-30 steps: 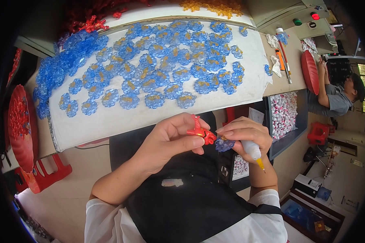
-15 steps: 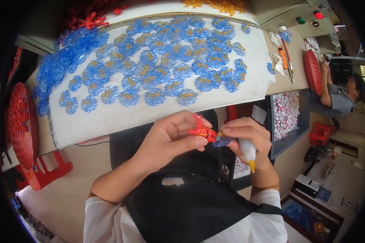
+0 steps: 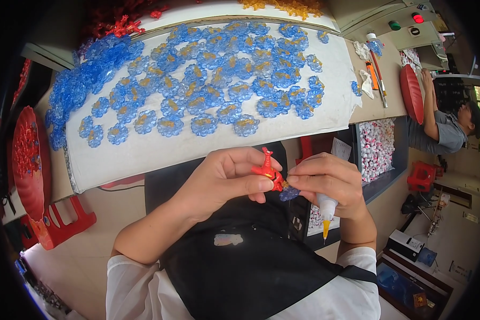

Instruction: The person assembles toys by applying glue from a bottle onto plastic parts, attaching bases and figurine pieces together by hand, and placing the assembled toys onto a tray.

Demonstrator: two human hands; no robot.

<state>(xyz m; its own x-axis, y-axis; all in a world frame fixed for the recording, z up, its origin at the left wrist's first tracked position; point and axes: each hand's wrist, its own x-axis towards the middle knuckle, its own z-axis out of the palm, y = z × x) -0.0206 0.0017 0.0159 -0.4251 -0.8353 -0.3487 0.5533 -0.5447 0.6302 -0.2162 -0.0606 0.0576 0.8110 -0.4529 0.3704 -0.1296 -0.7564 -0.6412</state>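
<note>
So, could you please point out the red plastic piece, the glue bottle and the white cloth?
red plastic piece (image 3: 265,168), head view, on its upper stem.
glue bottle (image 3: 327,209), head view, on its white body.
white cloth (image 3: 144,152), head view, on a bare part.

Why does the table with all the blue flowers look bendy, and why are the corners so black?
In the head view, the fisheye lens bows the white board's straight edge and leaves a black rim; the blue flowers, left hand and right hand look sharp under even, soft light.
</note>
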